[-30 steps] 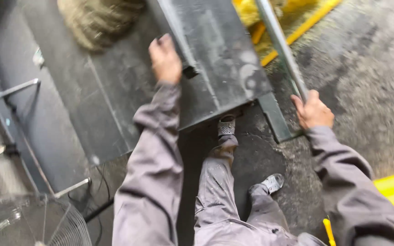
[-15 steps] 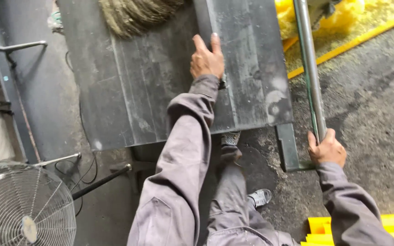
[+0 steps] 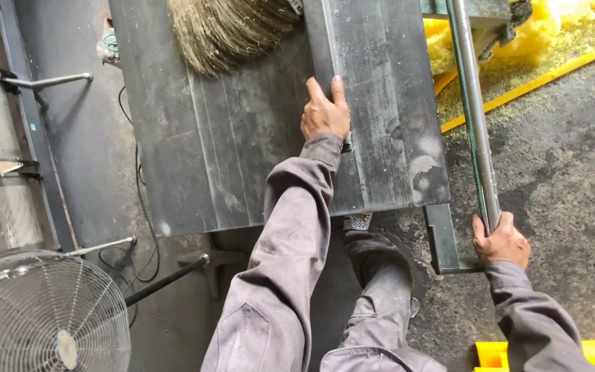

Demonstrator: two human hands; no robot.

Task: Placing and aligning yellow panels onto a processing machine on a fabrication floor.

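Head view: looking down on a dark metal sheet [image 3: 380,103] lying across a grey steel surface [image 3: 194,158], its near edge overhanging toward six o'clock. Left hand [image 3: 325,114] resting spread and flat on the sheet near the seam where it overlaps the surface — pressing, not clasping anything. Right hand [image 3: 500,241] at four o'clock, closed round the lower end of a long steel bar [image 3: 473,117] running up toward one o'clock beside the sheet's right edge. Judging by this, sheet already seated and steadied, bar gripped — stroke itself seemingly not finished, though hard to tell. Straw broom head [image 3: 228,31] lying at twelve o'clock, wire fan [image 3: 46,317] standing at eight o'clock, yellow shavings [image 3: 538,27] heaping at one o'clock.
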